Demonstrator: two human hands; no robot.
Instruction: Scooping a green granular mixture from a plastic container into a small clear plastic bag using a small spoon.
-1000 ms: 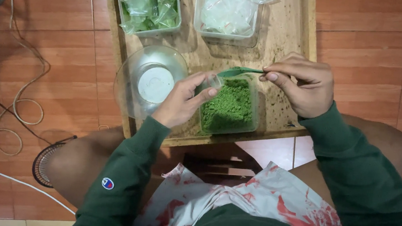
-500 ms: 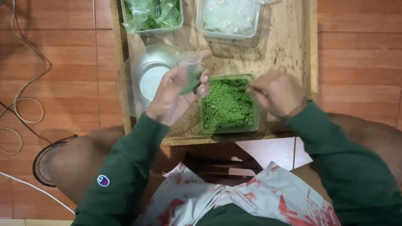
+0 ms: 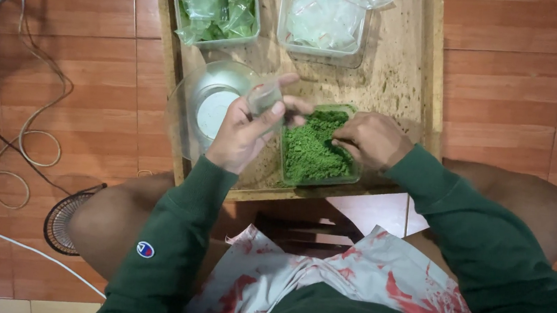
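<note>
Nearest, landmark: the tub of green powder [image 3: 316,153] sits at the near edge of the wooden board [image 3: 409,74], close to both hands so neither must stretch.
Right hand [image 3: 372,140]: curled into the tub's right side, fingers closed as if around a scoop; what they hold is hidden.
Left hand [image 3: 248,130]: just left of the tub, pinching a small clear bag [image 3: 265,97] upright, mouth towards the powder so it can take a fill.
Glass bowl [image 3: 212,106]: left of the tub, behind the left hand.
Filled green bags container [image 3: 215,4]: beyond the tub, far left corner.
Empty clear bags container [image 3: 325,14]: straight beyond the tub.
</note>
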